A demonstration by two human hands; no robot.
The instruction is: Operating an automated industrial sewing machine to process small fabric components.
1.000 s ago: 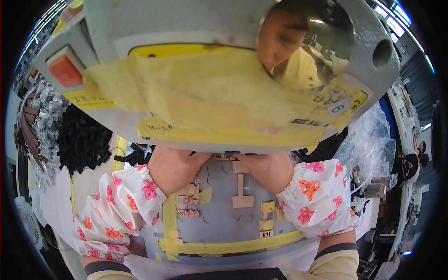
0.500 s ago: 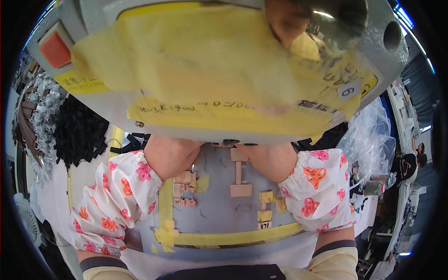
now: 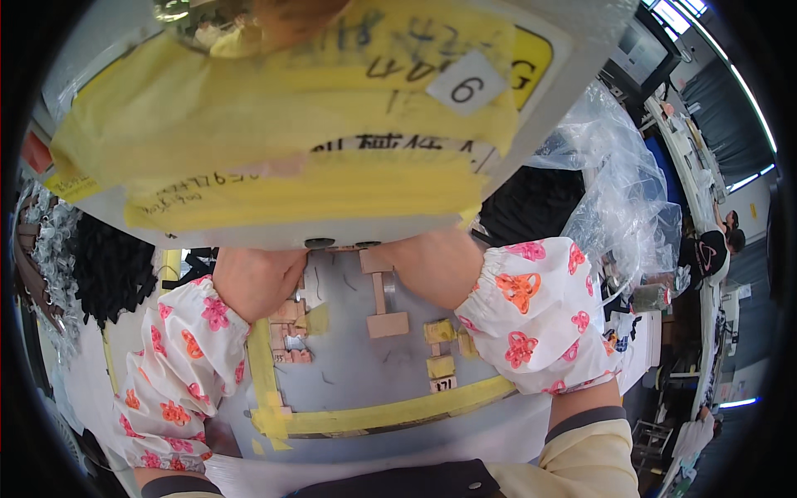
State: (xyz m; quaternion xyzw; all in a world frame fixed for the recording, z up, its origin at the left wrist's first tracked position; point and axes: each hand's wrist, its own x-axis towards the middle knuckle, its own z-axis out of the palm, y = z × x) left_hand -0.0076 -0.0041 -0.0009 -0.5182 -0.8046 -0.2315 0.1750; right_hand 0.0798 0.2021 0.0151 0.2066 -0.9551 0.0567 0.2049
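Observation:
My left hand and my right hand reach in under the front edge of a light-grey machine head, whose face is covered in handwritten yellow tape. The machine hides the fingers of both hands, and I cannot see what they hold. Both rest close to a grey work plate. An I-shaped pinkish block piece lies on the plate beside my right hand. Small pinkish stepped blocks are stuck near my left wrist. Yellow-taped blocks sit near my right sleeve.
Black strips are heaped at the left, with another black pile at the right. Clear plastic film lies beyond my right arm. Yellow tape edges the plate's front. Another person is at the far right.
My view has turned to the right, so the machine and plate sit further left and more of the room's right side shows. Both hands stay under the machine's edge.

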